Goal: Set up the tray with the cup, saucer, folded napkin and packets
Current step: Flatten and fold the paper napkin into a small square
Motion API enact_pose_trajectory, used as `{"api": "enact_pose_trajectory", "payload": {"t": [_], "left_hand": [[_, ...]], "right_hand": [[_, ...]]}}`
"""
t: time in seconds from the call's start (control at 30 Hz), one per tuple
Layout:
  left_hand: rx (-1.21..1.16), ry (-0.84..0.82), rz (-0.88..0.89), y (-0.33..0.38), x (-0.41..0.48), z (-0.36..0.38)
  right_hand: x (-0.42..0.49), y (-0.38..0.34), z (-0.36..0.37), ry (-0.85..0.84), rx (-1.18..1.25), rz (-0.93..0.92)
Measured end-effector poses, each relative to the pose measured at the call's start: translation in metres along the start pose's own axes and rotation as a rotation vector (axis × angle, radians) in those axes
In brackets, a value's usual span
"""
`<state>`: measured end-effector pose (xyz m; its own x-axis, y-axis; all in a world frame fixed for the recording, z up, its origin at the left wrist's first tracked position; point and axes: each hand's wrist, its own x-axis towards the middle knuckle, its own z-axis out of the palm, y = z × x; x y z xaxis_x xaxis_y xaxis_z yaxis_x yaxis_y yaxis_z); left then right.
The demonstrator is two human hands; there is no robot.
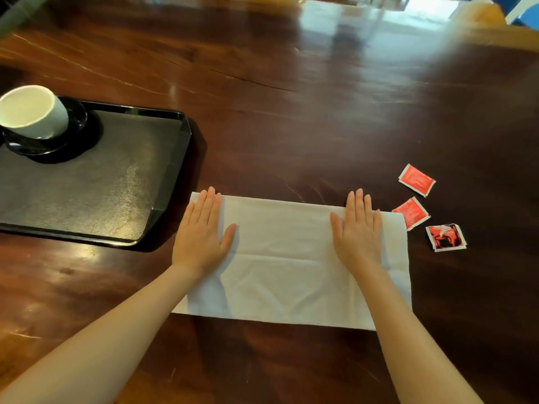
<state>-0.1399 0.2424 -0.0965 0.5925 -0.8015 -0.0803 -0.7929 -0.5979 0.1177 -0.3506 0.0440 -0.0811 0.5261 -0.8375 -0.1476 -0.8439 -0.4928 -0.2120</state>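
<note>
A white napkin (287,258) lies flat on the wooden table, folded into a wide rectangle. My left hand (202,228) presses palm-down on its left end and my right hand (358,231) presses palm-down near its right end, fingers straight. A black tray (116,182) sits to the left; on its far left corner a white cup (33,112) stands on a black saucer (73,141). Three red packets lie to the right of the napkin: one (417,179) farthest away, one (411,212) touching the napkin's corner, one (445,237) nearest me.
The dark wooden table (291,112) stretches far ahead. A tan object (481,13) and a blue edge show blurred at the far right corner.
</note>
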Motion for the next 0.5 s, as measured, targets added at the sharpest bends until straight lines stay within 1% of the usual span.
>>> {"api": "enact_pose_trajectory", "payload": {"t": [0.03,0.07,0.1,0.13,0.2,0.3,0.5], "left_hand": [[0.006,-0.001,0.006,0.0,0.001,0.0],[0.014,-0.005,0.011,0.0,0.002,0.0],[0.021,-0.004,0.013,0.0,0.002,0.0],[0.024,0.0,0.013,-0.001,0.002,0.0],[0.029,0.002,0.014,0.0,0.0,0.001],[0.02,0.009,0.013,-0.001,0.002,0.0],[0.002,-0.02,0.005,-0.001,0.0,-0.002]], "right_hand": [[-0.001,-0.023,0.001,0.026,0.065,-0.029],[-0.006,-0.051,0.005,0.029,0.113,-0.116],[-0.014,-0.08,0.013,-0.005,0.128,-0.225],[-0.023,-0.103,0.023,-0.056,0.111,-0.313],[-0.032,-0.124,0.036,-0.075,0.045,-0.379],[-0.021,-0.103,0.038,-0.027,-0.002,-0.347],[-0.011,-0.024,0.023,0.023,-0.014,-0.132]]}}
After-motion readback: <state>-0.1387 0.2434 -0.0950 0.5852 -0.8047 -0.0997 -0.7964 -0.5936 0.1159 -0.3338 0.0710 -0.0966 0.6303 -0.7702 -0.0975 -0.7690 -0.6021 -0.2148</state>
